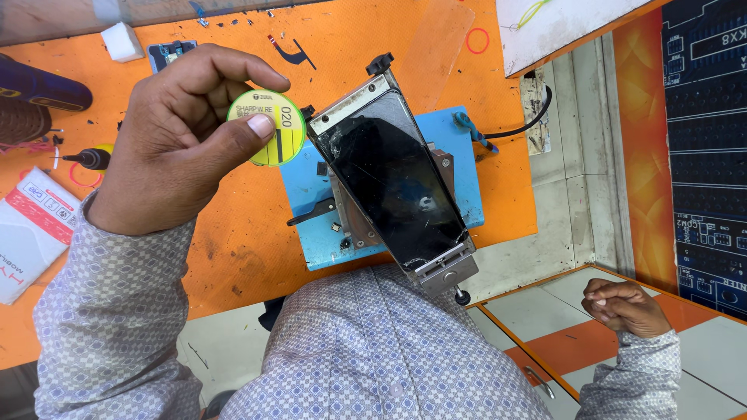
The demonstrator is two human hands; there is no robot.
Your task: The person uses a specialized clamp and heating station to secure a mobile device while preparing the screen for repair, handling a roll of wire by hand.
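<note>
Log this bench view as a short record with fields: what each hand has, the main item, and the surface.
Left hand: left hand holds up a round yellow-green spool between thumb and fingers
Right hand: right hand closed in a loose fist, off the bench, holding nothing visible
Main item: phone with cracked dark screen, clamped in a metal fixture
Under it: blue pad
Surface: orange mat
Far left: small black bottle

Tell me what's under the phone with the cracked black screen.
The phone sits clamped in a metal holder, which rests on a blue pad over the orange mat. The holder's middle and the pad beneath are covered.
</note>
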